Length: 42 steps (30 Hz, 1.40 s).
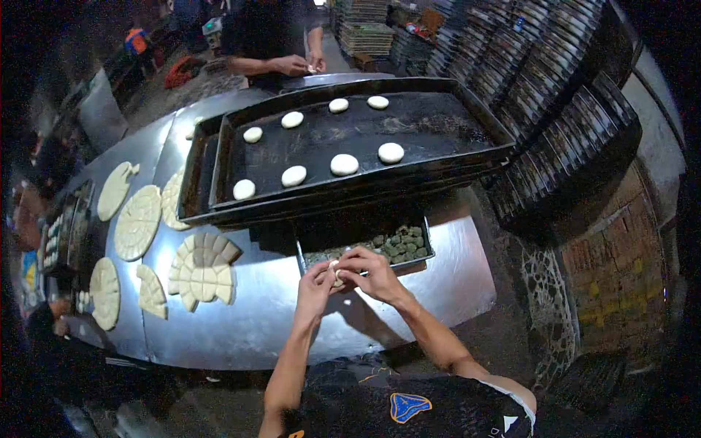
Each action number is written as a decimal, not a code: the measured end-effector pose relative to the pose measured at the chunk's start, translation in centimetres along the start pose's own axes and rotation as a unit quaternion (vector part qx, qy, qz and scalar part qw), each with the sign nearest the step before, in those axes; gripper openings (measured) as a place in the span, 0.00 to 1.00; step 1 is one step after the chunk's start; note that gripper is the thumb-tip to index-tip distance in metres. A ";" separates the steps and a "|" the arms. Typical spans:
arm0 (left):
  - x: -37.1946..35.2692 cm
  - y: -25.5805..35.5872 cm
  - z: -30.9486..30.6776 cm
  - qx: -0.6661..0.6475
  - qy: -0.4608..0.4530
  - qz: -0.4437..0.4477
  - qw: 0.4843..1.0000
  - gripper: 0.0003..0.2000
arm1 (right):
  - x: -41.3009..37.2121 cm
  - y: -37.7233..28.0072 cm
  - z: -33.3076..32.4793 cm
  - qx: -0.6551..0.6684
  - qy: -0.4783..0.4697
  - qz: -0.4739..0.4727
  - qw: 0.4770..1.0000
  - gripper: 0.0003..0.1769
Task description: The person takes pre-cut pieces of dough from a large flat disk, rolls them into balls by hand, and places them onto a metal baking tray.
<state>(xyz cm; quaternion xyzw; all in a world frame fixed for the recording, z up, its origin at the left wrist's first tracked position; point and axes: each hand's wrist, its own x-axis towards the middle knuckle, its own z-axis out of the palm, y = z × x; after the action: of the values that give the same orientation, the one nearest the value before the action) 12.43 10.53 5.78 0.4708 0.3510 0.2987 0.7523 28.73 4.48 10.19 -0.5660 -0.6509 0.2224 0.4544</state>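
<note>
My left hand (315, 290) and my right hand (377, 277) meet over the near side of the metal table. Between their fingertips they pinch a small piece of pale dough (338, 278), mostly covered by the fingers. Just beyond them is a rectangular tin (431, 247) with several greenish-brown filling balls (406, 245), most of them at its right end. A large black baking tray (409, 130) lies farther back, with white dough rounds (345, 164) in two rows. Below my hands a small white scrap (347, 301) rests on the table.
Several scored dough sheets (137, 223) lie at left, the nearest one (204, 270) partly cut away. Across the table a person's hands (303, 66) work on something small. Stacked trays (562, 146) rise at right. The metal table (255, 328) ends near my body.
</note>
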 end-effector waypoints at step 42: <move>-13.2 -0.6 -13.3 -0.034 0.358 0.096 0.928 0.21 | -0.6 1.9 17.9 -0.140 -0.165 -0.066 0.974 0.07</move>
<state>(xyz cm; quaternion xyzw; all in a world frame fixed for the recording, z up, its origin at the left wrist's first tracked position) -5.83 6.64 4.41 0.3379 0.5399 0.5297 0.5602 14.63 8.46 -0.23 -0.5356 -0.7773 0.1886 0.2708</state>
